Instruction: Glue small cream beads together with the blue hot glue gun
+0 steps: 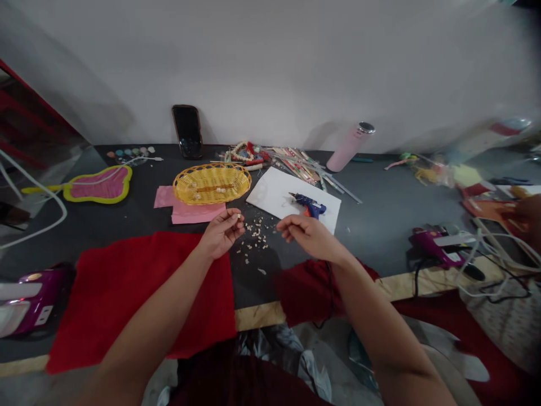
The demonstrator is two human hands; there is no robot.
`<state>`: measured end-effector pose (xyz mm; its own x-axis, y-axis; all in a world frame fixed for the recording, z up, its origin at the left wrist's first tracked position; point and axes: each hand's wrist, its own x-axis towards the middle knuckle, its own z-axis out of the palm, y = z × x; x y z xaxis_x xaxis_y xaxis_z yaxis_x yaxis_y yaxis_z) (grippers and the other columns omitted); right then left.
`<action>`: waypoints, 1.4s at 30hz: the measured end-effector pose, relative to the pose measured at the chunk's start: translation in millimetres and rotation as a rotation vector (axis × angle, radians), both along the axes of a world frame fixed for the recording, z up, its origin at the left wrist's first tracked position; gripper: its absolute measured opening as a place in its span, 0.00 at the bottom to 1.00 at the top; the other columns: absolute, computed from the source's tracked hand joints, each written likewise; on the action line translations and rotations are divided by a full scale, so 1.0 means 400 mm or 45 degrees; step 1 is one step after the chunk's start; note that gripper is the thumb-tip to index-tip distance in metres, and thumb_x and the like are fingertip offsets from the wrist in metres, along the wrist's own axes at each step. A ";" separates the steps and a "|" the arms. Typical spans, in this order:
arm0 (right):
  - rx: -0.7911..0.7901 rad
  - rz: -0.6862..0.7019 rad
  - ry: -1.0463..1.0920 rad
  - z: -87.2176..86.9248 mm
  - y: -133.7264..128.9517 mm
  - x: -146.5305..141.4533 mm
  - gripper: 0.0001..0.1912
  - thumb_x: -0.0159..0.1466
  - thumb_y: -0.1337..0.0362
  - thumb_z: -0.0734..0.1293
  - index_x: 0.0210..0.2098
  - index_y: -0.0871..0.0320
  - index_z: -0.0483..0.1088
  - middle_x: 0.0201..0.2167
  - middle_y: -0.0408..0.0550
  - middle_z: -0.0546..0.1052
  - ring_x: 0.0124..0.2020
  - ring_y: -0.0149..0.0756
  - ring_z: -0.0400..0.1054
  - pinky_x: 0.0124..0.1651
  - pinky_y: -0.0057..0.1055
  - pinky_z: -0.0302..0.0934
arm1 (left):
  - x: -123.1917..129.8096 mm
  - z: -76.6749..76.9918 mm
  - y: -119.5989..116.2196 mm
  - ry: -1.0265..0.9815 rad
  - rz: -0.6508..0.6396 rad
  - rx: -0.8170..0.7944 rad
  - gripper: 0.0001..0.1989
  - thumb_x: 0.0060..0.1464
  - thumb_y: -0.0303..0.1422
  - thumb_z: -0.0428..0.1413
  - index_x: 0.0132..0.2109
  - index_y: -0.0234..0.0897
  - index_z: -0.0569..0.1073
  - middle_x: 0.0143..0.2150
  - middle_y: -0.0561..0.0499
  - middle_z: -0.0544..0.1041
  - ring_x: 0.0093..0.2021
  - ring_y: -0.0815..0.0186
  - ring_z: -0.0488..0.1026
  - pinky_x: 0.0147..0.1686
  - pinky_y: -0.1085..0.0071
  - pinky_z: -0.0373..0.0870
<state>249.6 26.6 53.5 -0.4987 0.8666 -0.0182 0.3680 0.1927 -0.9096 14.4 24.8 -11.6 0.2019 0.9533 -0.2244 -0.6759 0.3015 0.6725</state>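
Dark tabletop (pixel 372 211), small pale bit (pixel 239 216) in left hand's pinch (pixel 222 232), right hand (pixel 310 233) loosely closed.

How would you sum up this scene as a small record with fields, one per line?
Left hand: the hand pinches a small pale piece
Right hand: the hand hovers with fingers curled; whether it holds anything is unclear
Between hands: scattered pale bits on a dark table
Basket: yellow basket, partly over pink sheets, a few bits inside
Tool: blue glue gun on a white sheet
Near wall: upright phone; pink bottle
Front left: red cloth, partly under the left forearm
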 end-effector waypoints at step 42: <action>0.610 -0.071 -0.673 -0.131 -0.040 0.029 0.12 0.67 0.63 0.55 0.30 0.58 0.65 0.26 0.46 0.70 0.28 0.32 0.64 0.33 0.28 0.57 | -0.004 0.004 -0.004 0.024 -0.058 0.008 0.07 0.49 0.27 0.59 0.38 0.35 0.72 0.33 0.52 0.72 0.29 0.75 0.70 0.33 0.75 0.74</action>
